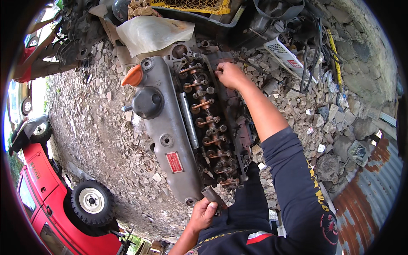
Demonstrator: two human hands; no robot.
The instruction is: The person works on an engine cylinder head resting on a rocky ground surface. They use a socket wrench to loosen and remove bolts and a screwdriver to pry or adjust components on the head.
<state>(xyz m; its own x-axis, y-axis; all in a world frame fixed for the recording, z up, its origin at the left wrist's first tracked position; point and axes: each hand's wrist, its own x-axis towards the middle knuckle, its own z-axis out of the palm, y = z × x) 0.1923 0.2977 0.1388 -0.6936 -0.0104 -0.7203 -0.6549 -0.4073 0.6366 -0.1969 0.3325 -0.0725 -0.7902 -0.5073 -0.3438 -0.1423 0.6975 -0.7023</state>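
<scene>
An engine's cylinder head with an exposed rocker arm assembly (207,114) lies in front of me. The grey valve cover (168,127), with an orange oil filler cap (132,75) and a black round fitting (147,102), rests along its left side. Between cover and rockers lies a silver metal tube (188,120). My left hand (203,216) is closed around a short dark metal tube (212,195) at the near end of the engine. At the head's far right edge is my right hand (229,75), its fingers curled together; whatever they grip is hidden.
Broken stone covers the ground (110,127). A red vehicle (55,195) stands at the left. Behind the engine are a pale sheet (155,34) and a yellow crate (191,5). At right lie a white basket (289,57), black cables and rusty corrugated metal (361,204).
</scene>
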